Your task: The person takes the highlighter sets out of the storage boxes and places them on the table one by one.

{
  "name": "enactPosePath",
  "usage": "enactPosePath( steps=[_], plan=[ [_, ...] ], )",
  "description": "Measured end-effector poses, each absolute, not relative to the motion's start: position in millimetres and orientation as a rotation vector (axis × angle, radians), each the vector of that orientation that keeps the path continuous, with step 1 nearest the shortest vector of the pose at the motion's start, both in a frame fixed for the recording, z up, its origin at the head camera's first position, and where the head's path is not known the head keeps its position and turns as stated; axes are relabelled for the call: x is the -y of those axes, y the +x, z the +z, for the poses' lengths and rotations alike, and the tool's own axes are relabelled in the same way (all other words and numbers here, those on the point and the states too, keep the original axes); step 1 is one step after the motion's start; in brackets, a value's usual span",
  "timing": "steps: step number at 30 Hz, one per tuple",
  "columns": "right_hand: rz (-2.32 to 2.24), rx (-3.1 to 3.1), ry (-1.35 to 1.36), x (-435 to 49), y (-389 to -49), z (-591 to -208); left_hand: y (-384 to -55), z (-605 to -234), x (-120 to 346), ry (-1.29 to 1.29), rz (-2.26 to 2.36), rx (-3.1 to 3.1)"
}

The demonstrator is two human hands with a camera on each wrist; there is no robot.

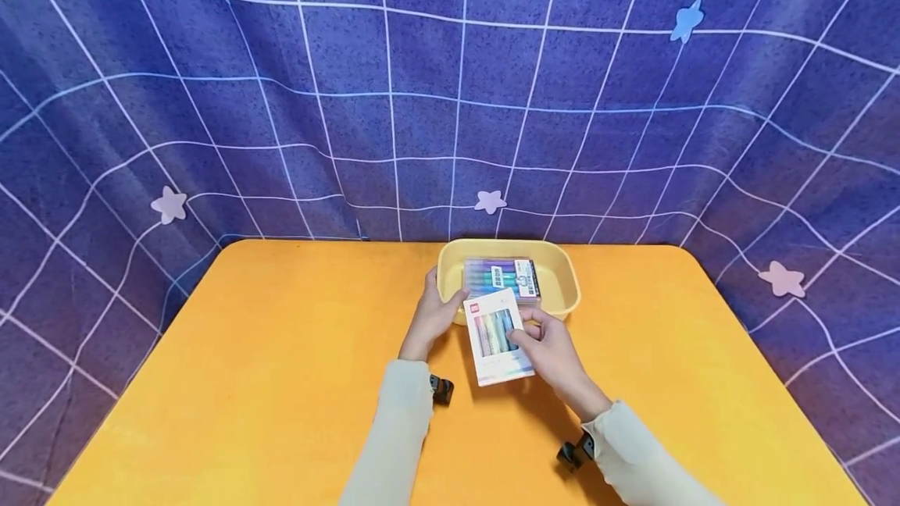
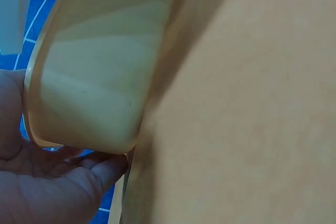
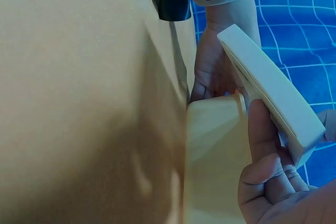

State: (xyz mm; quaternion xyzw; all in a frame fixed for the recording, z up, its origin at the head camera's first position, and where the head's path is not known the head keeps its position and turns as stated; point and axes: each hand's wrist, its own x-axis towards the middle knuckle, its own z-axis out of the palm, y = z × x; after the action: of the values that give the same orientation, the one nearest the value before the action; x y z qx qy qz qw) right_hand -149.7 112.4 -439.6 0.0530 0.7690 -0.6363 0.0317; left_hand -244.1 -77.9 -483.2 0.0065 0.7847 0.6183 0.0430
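A pale yellow plastic bin stands near the table's far edge. My left hand grips its left end, with the thumb by the rim and fingers around the outer corner in the left wrist view. Inside the bin lies a clear pack of colored pens with a printed label. Between thumb and fingers, my right hand holds a white box of pens by its right side. That box is tilted above the bin's front edge, its window showing pastel to dark pens. It hides part of the bin's front wall.
The orange table spreads out on both sides of the bin. Behind it hangs a blue curtain with grid lines and stars. Small black cameras are strapped at both wrists, below the sleeves.
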Motion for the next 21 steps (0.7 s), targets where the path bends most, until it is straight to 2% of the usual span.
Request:
enactPosePath(
  steps=[21],
  plan=[
    [-1.974,-2.303,0.139,-110,-136,-443,-245,-484,79,0.006,1.884,-2.375]
  ],
)
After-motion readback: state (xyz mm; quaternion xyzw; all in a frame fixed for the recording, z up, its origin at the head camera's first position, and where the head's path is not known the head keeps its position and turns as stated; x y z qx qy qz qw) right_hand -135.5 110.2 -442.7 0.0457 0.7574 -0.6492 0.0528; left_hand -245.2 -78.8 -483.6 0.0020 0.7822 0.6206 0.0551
